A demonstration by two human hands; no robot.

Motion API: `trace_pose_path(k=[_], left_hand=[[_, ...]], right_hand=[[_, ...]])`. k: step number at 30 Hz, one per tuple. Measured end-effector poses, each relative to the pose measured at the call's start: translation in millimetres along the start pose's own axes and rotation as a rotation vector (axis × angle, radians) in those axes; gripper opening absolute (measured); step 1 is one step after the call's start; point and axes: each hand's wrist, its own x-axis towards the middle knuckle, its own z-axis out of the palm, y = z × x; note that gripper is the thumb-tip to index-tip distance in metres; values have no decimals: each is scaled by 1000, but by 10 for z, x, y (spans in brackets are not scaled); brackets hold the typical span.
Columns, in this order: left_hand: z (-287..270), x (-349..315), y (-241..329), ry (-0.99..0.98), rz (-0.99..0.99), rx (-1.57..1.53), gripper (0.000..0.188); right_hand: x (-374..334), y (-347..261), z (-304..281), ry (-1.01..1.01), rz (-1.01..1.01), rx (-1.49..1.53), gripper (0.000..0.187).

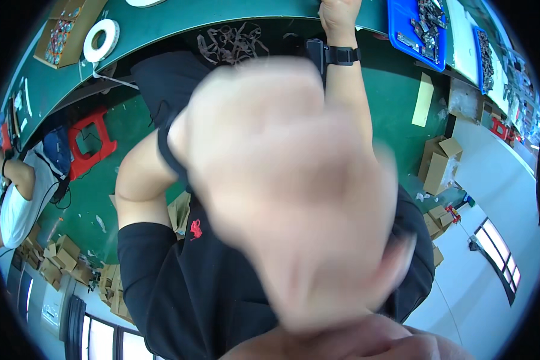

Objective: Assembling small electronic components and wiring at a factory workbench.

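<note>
My left hand [282, 174] is raised close to the camera and fills the middle of the view. Motion blurs it, so its fingers cannot be made out. A black band [169, 150] circles that wrist. My right hand [340, 15] is at the edge of the green worktable [252, 13], partly cut off by the top of the picture. Its fingers are mostly hidden, and nothing shows in its grasp. The right wrist wears a black watch-like device [341, 56]. Right of this hand lies a blue tray [402, 51] with small dark metal parts.
A white reel of tape [101, 41] and a cardboard box [81, 36] of small orange-coloured pieces stand on the table's left. Another blue tray [481, 63] sits far right. A red stool [108, 138] is at left, near another person [27, 204]. Open cartons [441, 162] stand on the floor.
</note>
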Motion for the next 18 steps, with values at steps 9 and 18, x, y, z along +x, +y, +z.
trace_pose_path(k=[9,18], left_hand=[[-718,-393,-1370,336,-348,1102,26],[-810,-190,-1685,319,-696,773,20]], right_hand=[[42,-12,-6,-18,-9,-22,53],[5,-45,-24,27,5,-2,57]])
